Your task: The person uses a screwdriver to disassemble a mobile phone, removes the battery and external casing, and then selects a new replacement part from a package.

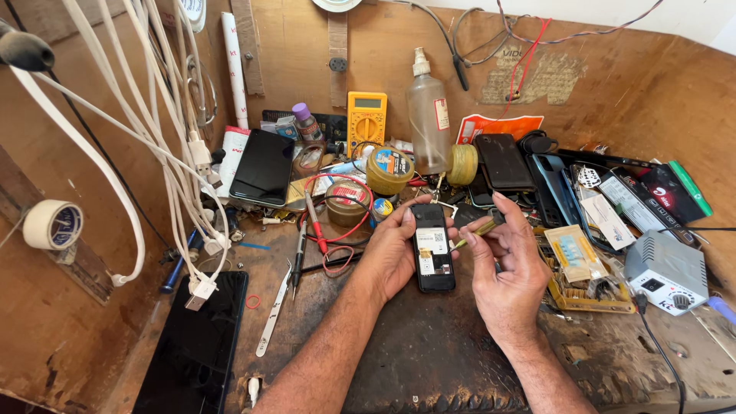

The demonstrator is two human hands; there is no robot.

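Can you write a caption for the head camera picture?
Left hand holds an opened black phone; right hand holds a tool.

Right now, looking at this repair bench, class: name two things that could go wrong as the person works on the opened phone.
1. The left hand holds the small black phone with its back off above the bench, cradled only from one side; a push from the tool could possibly make it slip.
2. The right hand pinches a thin yellowish tool aimed at the exposed interior; a slip might scratch parts there.
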